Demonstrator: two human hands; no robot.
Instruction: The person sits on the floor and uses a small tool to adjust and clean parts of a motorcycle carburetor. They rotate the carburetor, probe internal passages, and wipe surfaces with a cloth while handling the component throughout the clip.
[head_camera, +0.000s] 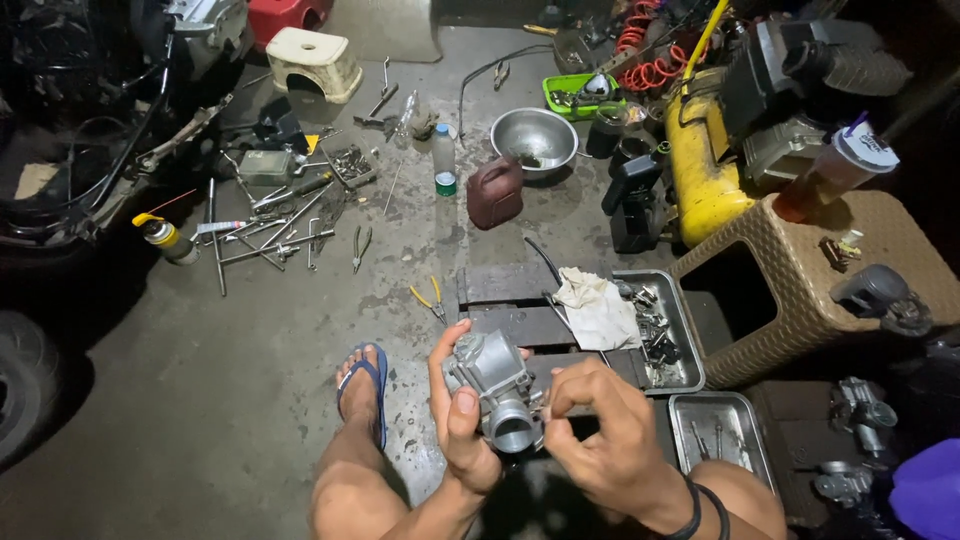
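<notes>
Grey metal carburettor (492, 388): near centre, above the floor, gripped in the left hand (458, 420). Right hand (600, 435): fingertips pinched together at its right side. Metal tray (662, 330) just beyond, right.

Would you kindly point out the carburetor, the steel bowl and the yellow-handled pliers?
carburetor (492, 385): head view, on its grey metal body.
steel bowl (534, 136): head view, on its inner wall.
yellow-handled pliers (429, 297): head view, on the handles.
</notes>
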